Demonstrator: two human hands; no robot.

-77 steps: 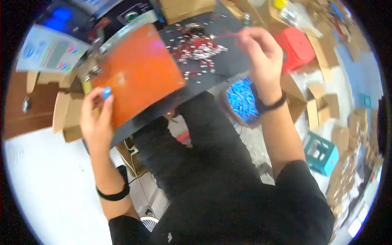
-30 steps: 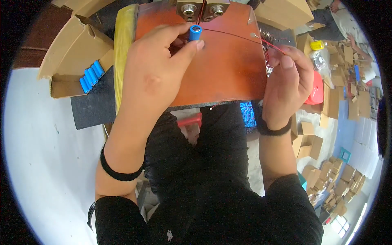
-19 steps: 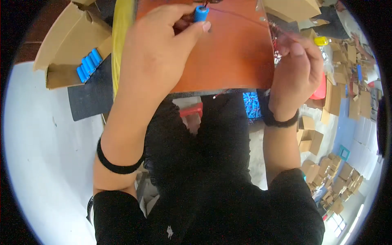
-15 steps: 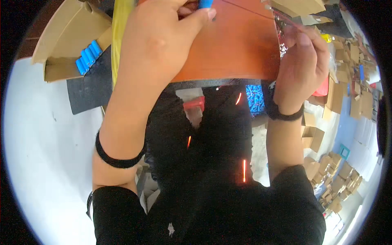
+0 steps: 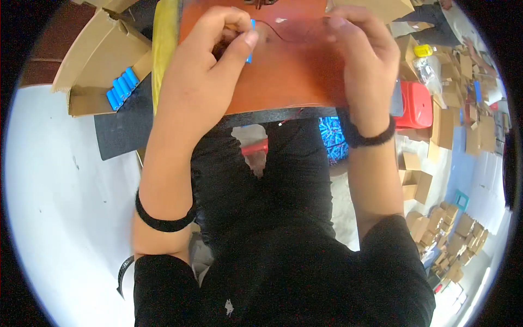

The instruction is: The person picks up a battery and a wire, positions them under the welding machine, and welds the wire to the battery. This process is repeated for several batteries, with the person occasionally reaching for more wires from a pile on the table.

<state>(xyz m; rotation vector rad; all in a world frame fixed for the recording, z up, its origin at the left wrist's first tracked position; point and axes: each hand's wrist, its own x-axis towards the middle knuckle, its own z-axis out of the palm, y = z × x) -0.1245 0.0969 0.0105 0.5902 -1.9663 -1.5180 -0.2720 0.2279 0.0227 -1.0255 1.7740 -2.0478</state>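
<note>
My left hand (image 5: pixel 210 60) is closed around a blue cylindrical battery cell (image 5: pixel 251 41) above the orange-brown work board (image 5: pixel 289 82). A thin dark wire (image 5: pixel 272 30) curves from beside the cell toward my right hand (image 5: pixel 368 60). The thumb and fingers of that hand are pinched together, apparently on the wire's other end, though motion blurs the fingertips. Most of the cell is hidden by my left fingers.
At the left, an open cardboard box (image 5: pixel 90 90) contains several blue cells (image 5: pixel 122 87). A yellow strip (image 5: pixel 162 43) borders the board. To the right are a red plastic container (image 5: pixel 415 104) and cardboard boxes (image 5: pixel 417 177). Below the board's edge lies a blue bundle (image 5: pixel 332 139).
My right hand has come left, over the board, and the wire has gone from taut to slack. The cell in my left hand is more visible. Bright sparks over my lap are gone.
</note>
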